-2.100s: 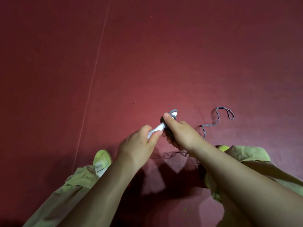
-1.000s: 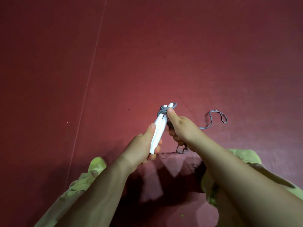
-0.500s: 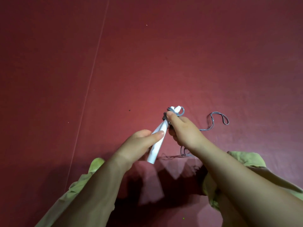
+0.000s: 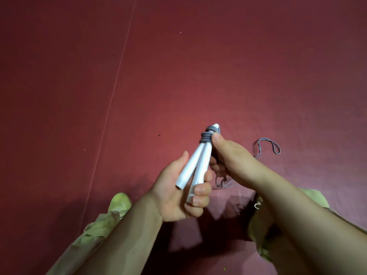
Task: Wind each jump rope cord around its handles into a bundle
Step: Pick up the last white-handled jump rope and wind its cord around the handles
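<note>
The left hand (image 4: 178,195) holds the two white handles (image 4: 195,165) together, its fingers curled round their lower ends, and this grip looks firm. Just above this grip the handles point up and away from the person, and at their far tips a few turns of the grey cord (image 4: 206,136) already sit tight around them. The right hand (image 4: 228,155) has its thumb pressed on these turns, just beside the tips; its other fingers curl behind the handles and seem to hold the cord there, though this part is hidden and one cannot be fully sure. Beyond the right grip, the loose rest of the cord runs down to the red floor (image 4: 198,66), where one loop (image 4: 268,147) lies well apart from the hands. The handles are probably light, stiff and smooth, so they may slide against each other; it is better to hold them low, as now, and leave the upper part free for winding. The cord looks thin, soft and springy, so the turns may loosen if the thumb lifts. No brand, label or writing can be read on the handles.
</note>
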